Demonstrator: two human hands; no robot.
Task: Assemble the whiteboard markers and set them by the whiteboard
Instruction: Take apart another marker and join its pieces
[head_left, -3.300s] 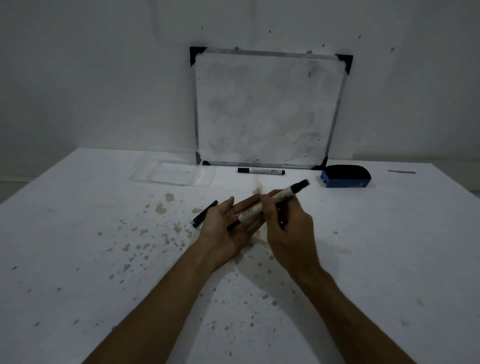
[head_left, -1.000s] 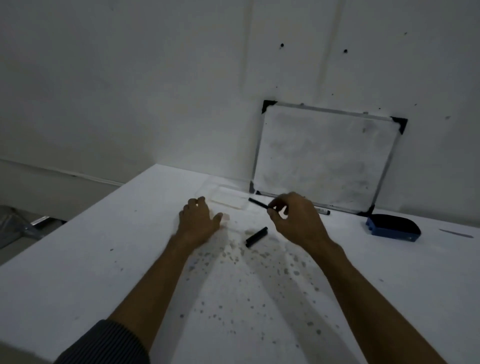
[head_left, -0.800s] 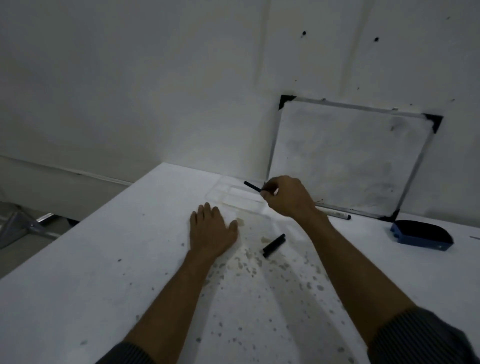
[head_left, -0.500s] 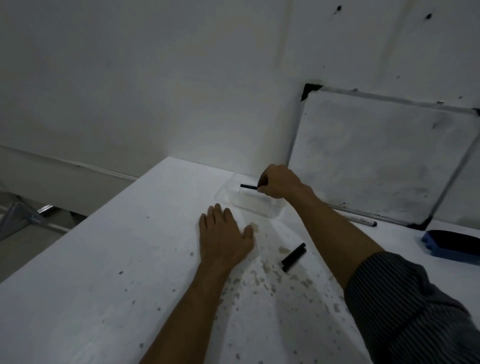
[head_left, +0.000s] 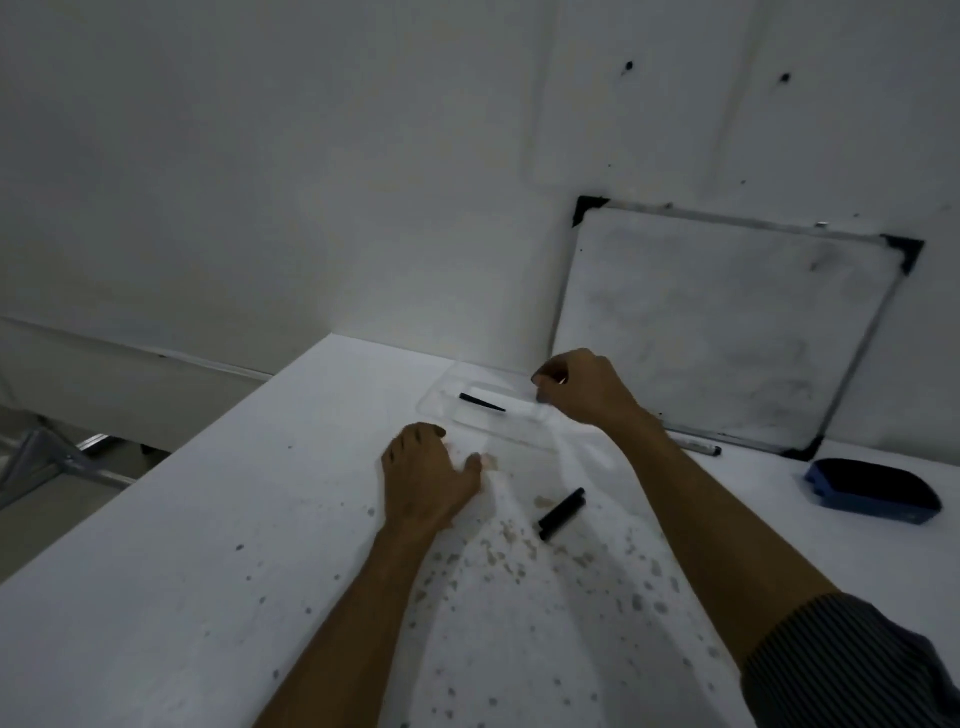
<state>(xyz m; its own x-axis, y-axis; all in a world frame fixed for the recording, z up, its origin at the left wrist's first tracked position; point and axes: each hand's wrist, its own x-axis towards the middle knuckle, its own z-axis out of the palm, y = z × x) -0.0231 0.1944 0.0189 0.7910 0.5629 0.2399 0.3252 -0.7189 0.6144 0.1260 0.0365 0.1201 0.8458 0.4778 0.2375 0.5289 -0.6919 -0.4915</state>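
Observation:
A thin black marker part (head_left: 482, 402) lies inside a clear plastic tray (head_left: 441, 410) near the wall. My right hand (head_left: 584, 389) hovers just right of it, fingers curled, holding nothing. My left hand (head_left: 426, 480) rests flat on the table (head_left: 208, 571), fingers spread. A black marker cap (head_left: 561, 514) lies on the table between my forearms. An assembled marker (head_left: 698, 446) lies at the foot of the whiteboard (head_left: 727, 332), which leans on the wall.
A blue eraser (head_left: 870, 497) sits at the right, past the whiteboard's lower corner. The table's left edge runs diagonally, with floor and a metal frame (head_left: 47, 457) beyond it. Brown stains speckle the tabletop.
My right hand carried the thin black part to the clear tray and let go of it; it now lies in the tray. The view swung left. My left hand stayed flat.

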